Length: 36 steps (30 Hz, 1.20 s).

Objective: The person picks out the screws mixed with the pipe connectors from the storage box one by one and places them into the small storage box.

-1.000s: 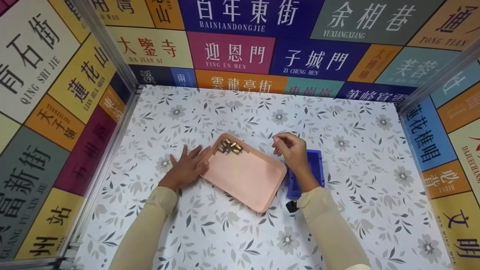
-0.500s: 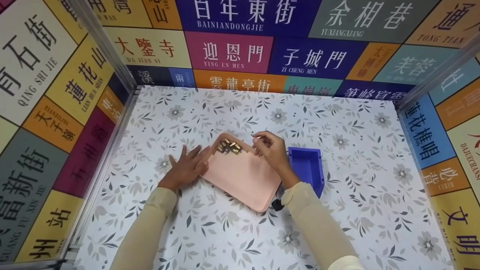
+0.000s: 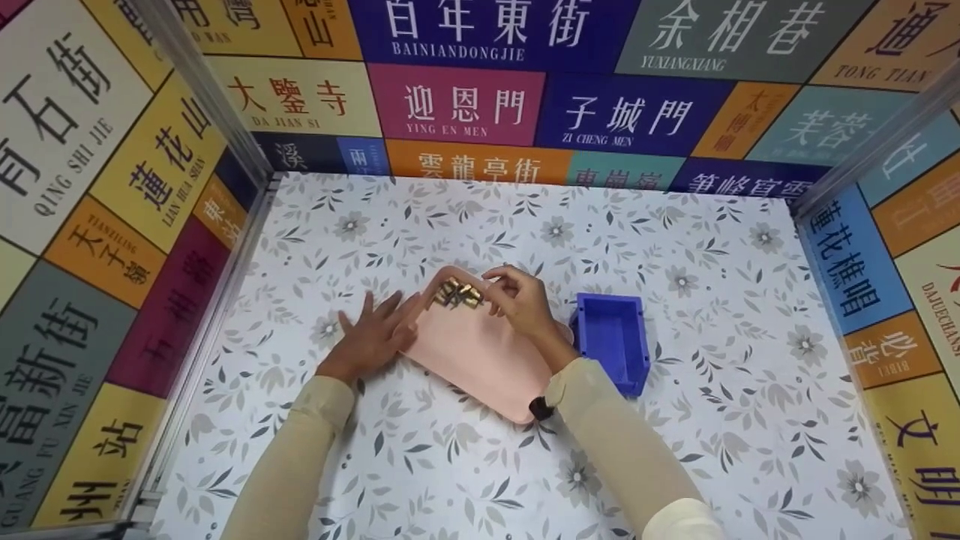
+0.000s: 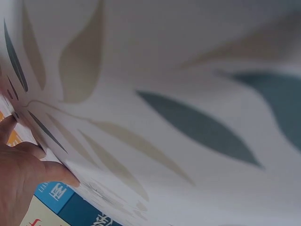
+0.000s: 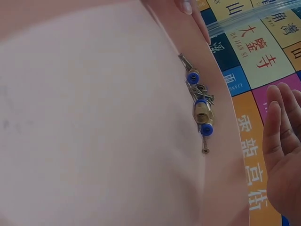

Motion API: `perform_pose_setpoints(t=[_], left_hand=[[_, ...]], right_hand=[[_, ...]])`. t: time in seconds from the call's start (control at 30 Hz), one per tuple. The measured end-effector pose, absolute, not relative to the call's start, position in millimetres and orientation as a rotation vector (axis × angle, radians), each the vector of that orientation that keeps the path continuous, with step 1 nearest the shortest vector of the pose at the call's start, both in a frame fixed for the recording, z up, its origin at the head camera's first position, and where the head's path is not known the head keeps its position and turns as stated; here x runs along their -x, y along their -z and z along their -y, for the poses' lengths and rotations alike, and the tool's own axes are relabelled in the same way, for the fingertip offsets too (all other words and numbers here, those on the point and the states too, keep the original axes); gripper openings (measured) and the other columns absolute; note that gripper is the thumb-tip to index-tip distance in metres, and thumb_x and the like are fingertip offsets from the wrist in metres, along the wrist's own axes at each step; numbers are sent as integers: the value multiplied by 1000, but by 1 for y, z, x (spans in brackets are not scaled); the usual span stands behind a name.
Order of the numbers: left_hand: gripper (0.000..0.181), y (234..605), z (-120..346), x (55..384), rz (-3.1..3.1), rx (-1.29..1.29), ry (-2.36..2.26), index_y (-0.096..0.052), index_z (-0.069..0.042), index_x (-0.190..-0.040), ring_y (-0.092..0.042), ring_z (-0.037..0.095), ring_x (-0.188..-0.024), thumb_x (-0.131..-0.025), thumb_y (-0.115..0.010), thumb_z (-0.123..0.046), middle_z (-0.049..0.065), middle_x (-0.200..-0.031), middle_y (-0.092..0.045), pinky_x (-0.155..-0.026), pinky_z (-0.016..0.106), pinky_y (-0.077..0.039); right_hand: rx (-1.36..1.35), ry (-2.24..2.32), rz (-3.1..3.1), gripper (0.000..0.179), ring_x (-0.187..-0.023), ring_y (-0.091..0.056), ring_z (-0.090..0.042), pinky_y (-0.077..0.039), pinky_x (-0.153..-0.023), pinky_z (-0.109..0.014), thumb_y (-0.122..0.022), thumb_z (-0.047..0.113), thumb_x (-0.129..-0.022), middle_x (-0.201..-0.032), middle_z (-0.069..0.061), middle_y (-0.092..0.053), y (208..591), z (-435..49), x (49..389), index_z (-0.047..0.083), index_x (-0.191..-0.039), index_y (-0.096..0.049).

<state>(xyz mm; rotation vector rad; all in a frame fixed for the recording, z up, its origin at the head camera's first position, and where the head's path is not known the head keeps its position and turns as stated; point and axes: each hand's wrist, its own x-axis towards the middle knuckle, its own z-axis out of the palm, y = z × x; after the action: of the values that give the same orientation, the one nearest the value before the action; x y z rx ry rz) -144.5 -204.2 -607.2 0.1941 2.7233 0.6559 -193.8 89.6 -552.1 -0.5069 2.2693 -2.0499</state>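
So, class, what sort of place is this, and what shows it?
Probably a small walled work booth: printed walls close in a patterned tabletop on three sides, and a pink tray there holds screws and fittings.

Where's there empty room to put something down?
The table is bare between the blue bin and right wall, and between the pink tray and back wall. The tray's far corner is crowded: fittings and screws, left hand and right hand close by.
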Motion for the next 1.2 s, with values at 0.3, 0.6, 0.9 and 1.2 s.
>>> perform_pose_setpoints(t=[0.3, 0.6, 0.9, 1.2], left_hand=[[58, 609, 206, 145, -2729, -200, -674, -10, -55, -159, 9, 47, -157, -105, -28, -65, -6, -173, -15, -108, 85, 11], [57, 610, 208, 146, -2746, -226, -682, -11, -55, -159, 7, 49, -156, -105, -29, -65, -6, -172, -16, -107, 86, 9], [58, 610, 208, 148, -2733, -221, -679, -11, -56, -159, 9, 49, -156, -105, -30, -64, -7, -173, -16, -106, 87, 10], [57, 612, 207, 146, -2738, -205, -692, -11, -56, -158, 9, 47, -156, -105, -29, -65, -7, -172, -16, -107, 85, 12]], right_hand=[[514, 2052, -2237, 20, -56, -62, -48, -53, -50, -22, -65, 2, -97, -71, -9, -68, 562, -80, 201, -14, -109, -68], [527, 2012, -2283, 20, -57, -63, -51, -54, -48, -27, -69, 9, -98, -77, -29, -68, 596, -73, 219, -6, -109, -71], [565, 1977, -2309, 28, -61, -66, -51, -52, -48, -22, -72, 19, -97, -78, -20, -71, 597, -62, 226, -4, -113, -73], [599, 1833, -2393, 39, -57, -70, -35, -53, -45, -29, -70, 37, -98, -81, -16, -74, 607, -56, 226, 5, -121, -72]])
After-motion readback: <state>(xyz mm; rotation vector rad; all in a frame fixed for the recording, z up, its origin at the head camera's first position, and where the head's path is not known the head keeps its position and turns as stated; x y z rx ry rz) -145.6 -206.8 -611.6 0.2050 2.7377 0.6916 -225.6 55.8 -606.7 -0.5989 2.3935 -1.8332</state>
